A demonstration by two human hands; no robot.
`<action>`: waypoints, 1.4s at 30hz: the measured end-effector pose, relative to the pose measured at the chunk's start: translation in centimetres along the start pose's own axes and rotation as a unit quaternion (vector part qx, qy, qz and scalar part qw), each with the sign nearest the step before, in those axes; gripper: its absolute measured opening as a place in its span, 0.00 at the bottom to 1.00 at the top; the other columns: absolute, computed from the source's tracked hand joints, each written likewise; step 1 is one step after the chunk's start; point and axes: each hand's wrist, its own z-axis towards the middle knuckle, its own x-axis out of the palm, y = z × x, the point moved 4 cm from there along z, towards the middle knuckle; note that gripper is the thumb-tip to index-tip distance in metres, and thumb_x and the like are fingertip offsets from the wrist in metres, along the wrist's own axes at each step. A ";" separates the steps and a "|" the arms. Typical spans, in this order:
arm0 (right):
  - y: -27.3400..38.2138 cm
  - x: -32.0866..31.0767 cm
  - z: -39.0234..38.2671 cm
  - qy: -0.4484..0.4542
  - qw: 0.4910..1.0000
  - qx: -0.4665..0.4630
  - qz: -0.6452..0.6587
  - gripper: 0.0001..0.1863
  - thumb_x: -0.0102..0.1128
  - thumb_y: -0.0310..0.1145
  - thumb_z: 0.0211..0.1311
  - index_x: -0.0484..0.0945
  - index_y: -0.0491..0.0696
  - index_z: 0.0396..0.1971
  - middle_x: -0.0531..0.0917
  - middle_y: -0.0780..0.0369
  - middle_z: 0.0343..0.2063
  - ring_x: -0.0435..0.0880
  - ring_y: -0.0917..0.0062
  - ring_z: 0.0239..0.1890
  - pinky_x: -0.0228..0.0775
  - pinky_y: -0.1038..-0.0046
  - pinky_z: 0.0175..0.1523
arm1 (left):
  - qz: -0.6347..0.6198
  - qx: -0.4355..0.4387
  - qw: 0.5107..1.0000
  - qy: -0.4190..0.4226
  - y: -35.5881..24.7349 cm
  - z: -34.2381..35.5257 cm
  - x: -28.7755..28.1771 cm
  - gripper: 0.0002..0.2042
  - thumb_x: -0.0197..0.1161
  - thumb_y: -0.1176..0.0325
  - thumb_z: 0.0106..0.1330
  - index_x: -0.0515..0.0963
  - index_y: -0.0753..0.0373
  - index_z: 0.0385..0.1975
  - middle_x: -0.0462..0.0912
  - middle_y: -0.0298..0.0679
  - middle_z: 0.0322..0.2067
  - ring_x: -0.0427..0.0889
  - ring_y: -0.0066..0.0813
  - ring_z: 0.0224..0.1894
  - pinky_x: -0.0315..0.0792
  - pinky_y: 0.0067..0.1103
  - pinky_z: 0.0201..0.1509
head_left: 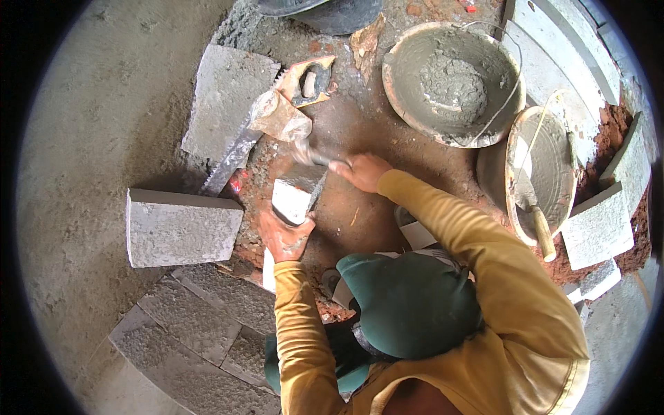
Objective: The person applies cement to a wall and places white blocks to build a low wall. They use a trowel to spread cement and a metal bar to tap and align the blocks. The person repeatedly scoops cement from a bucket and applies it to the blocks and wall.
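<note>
My left hand is closed around the lower end of a small grey block piece, whose upper face is bright white. My right hand grips the handle of a hammer. The hammer's head is smeared by motion and lies just above the block's far edge; whether it touches cannot be made out. Past the hammer lies a handsaw with a yellow-and-black handle. A crumpled brownish wrapper rests over part of its blade.
A wide basin of wet mortar stands at the far right. Beside it, a smaller bucket holds a wooden-handled trowel. Grey blocks stand and lie at left; more slabs lean at right over red soil.
</note>
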 end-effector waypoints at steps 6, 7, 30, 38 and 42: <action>-5.2 1.1 -4.8 -0.087 0.994 0.000 -0.062 0.34 0.41 0.66 0.63 0.78 0.45 0.36 0.83 0.48 0.34 0.81 0.51 0.40 0.70 0.54 0.48 | -0.133 -0.003 0.991 0.019 0.9 0.0 0.1 0.35 0.79 0.68 0.36 0.70 0.70 0.48 0.78 0.47 0.39 0.78 0.35 0.40 0.72 0.29 0.48; -7.0 1.0 -6.2 -0.122 0.991 -0.004 -0.059 0.33 0.43 0.65 0.62 0.77 0.46 0.35 0.83 0.49 0.34 0.81 0.52 0.39 0.71 0.54 0.47 | -0.056 0.024 0.998 -0.021 0.6 0.0 0.0 0.37 0.79 0.67 0.36 0.69 0.71 0.49 0.78 0.48 0.39 0.78 0.38 0.41 0.73 0.30 0.49; -13.8 -23.5 -34.1 -0.460 0.851 0.165 -0.194 0.27 0.49 0.55 0.65 0.82 0.43 0.36 0.81 0.50 0.36 0.81 0.58 0.38 0.72 0.62 0.48 | 0.090 -0.005 0.993 -0.076 -2.3 -2.7 2.1 0.48 0.65 0.37 0.51 0.57 0.65 0.66 0.57 0.50 0.67 0.54 0.46 0.70 0.46 0.49 0.69; -17.8 -19.1 -32.0 0.011 0.869 0.337 -0.361 0.38 0.45 0.68 0.60 0.83 0.44 0.37 0.84 0.50 0.36 0.83 0.59 0.42 0.70 0.61 0.53 | 0.033 0.040 0.992 -0.112 -4.1 -1.9 2.1 0.43 0.63 0.42 0.56 0.59 0.66 0.65 0.58 0.51 0.66 0.53 0.47 0.70 0.45 0.48 0.69; -17.9 -17.6 -30.7 0.061 0.866 0.354 -0.348 0.35 0.54 0.64 0.55 0.82 0.43 0.40 0.84 0.52 0.39 0.83 0.60 0.45 0.70 0.63 0.54 | 0.071 -0.005 0.995 -0.063 -4.9 -1.3 2.6 0.50 0.66 0.37 0.48 0.57 0.66 0.65 0.57 0.50 0.67 0.52 0.48 0.70 0.45 0.49 0.69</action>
